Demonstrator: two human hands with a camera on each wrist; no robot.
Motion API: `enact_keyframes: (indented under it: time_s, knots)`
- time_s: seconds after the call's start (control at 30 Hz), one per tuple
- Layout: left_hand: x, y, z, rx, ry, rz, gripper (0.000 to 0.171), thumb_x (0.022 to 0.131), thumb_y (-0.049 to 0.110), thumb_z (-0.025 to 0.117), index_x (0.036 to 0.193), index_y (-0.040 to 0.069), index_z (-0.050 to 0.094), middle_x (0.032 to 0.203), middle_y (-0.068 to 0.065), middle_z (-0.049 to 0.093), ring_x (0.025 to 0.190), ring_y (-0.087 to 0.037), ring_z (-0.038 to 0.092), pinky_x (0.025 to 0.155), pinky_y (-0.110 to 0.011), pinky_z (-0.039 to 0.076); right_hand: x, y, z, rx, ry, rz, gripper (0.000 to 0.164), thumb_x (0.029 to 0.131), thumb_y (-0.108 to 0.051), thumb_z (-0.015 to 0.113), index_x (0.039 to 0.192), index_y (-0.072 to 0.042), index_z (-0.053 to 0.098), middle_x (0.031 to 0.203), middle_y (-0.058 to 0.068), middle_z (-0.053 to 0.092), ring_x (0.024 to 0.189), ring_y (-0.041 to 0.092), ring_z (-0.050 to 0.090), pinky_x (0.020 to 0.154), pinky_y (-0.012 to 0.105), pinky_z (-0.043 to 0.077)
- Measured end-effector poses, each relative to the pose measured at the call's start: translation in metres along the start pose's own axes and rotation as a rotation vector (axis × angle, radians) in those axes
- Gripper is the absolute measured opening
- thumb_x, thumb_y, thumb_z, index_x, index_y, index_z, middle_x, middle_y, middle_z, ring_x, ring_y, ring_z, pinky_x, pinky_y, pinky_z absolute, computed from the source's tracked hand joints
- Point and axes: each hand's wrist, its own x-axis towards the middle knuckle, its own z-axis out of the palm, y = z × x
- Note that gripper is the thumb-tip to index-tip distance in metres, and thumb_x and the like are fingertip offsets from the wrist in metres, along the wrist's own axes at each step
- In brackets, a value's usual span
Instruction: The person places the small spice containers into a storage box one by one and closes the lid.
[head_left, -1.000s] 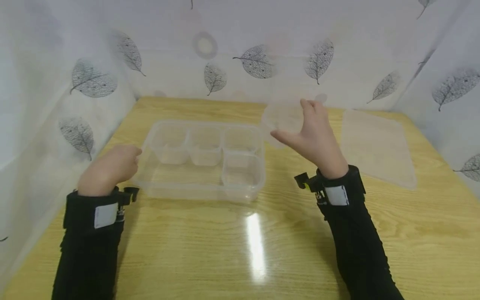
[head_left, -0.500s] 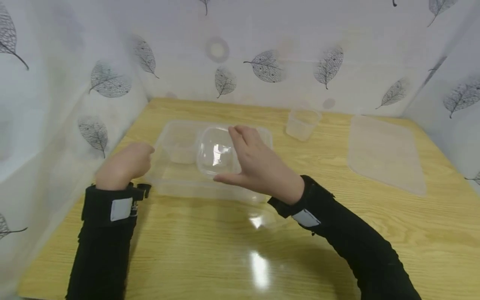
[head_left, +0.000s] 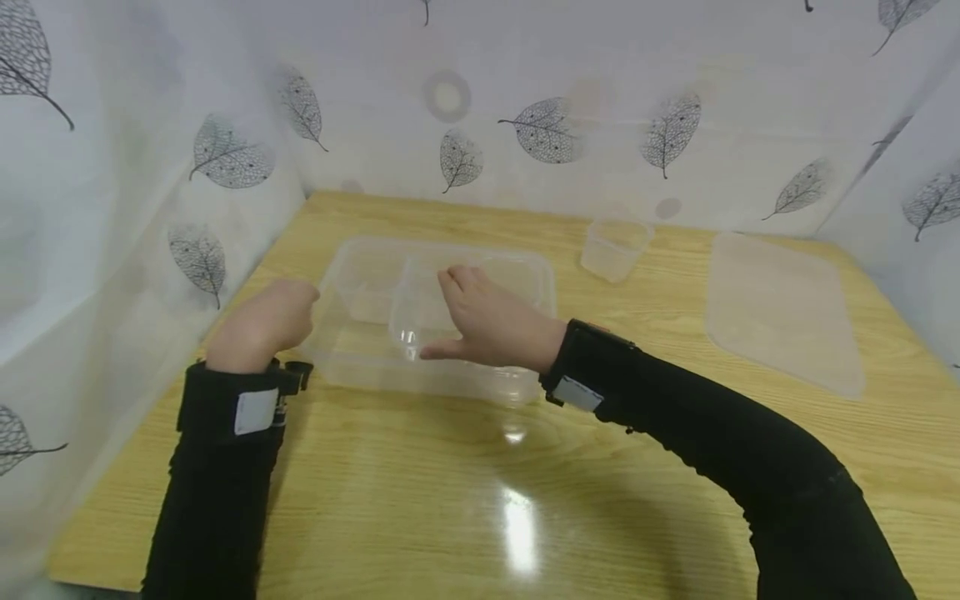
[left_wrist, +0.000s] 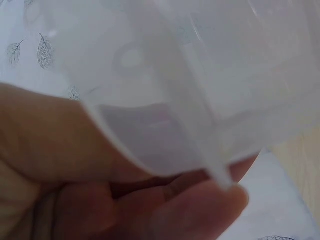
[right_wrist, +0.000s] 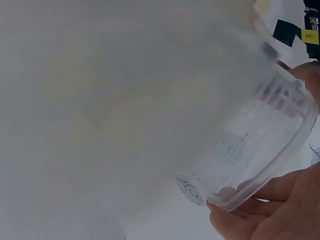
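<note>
A large clear plastic box point(head_left: 420, 377) stands on the wooden table with several small clear tubs point(head_left: 367, 287) along its back and right side. My left hand point(head_left: 266, 323) grips the box's left edge. In the left wrist view, fingers and thumb point(left_wrist: 55, 135) pinch the translucent rim point(left_wrist: 200, 135). Over the middle of the box, my right hand point(head_left: 498, 321) holds a small clear tub point(head_left: 411, 312), its thumb and fingers spread across it. That tub shows in the right wrist view with ribbed walls point(right_wrist: 250, 135) and a rounded rim. The right hand partly hides the tubs beneath.
Another small clear tub point(head_left: 615, 252) stands at the back of the table, right of the box. A flat translucent sheet, like a lid point(head_left: 783, 315), lies farther right. A pale leaf-print curtain point(head_left: 562, 75) encloses the back and sides of the wooden table point(head_left: 390, 492).
My right hand has taken a tub from the back right and brought it left over the box, tilting it and then lowering it. My left hand keeps its grip on the box edge.
</note>
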Motion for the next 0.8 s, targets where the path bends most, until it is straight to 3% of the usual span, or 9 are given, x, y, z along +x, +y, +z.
enact_keyframes:
  time_s: [0.23,0.53,0.8]
  knots:
    - [0.001,0.001,-0.001,0.006,-0.003,-0.016,0.026,0.08,-0.012,0.039,0.101,-0.015,0.053,0.085,-0.02,0.055,0.071,-0.026,0.046,0.07,-0.042,0.044,0.006,0.004,0.014,0.015,-0.079,0.025,0.096,0.074,-0.063,0.052,0.131,0.011,0.03,0.128,0.022,0.037,0.116,0.03,0.038,0.097,0.035,0.034]
    - [0.0,0.004,0.0,0.001,0.013,-0.013,0.018,0.079,-0.012,0.042,0.091,-0.013,0.055,0.072,-0.012,0.05,0.065,-0.024,0.044,0.061,-0.036,0.042,0.007,0.007,0.022,0.03,-0.145,0.036,0.097,0.076,-0.065,0.046,0.134,0.011,0.024,0.136,0.025,0.027,0.124,0.033,0.029,0.103,0.035,0.023]
    - [0.0,0.005,0.001,0.013,0.018,-0.008,0.014,0.079,-0.012,0.041,0.084,-0.01,0.054,0.066,-0.009,0.046,0.061,-0.023,0.042,0.055,-0.033,0.039,0.006,0.007,0.027,-0.009,-0.168,0.023,0.094,0.08,-0.065,0.039,0.134,0.01,0.024,0.136,0.024,0.027,0.124,0.033,0.028,0.103,0.036,0.022]
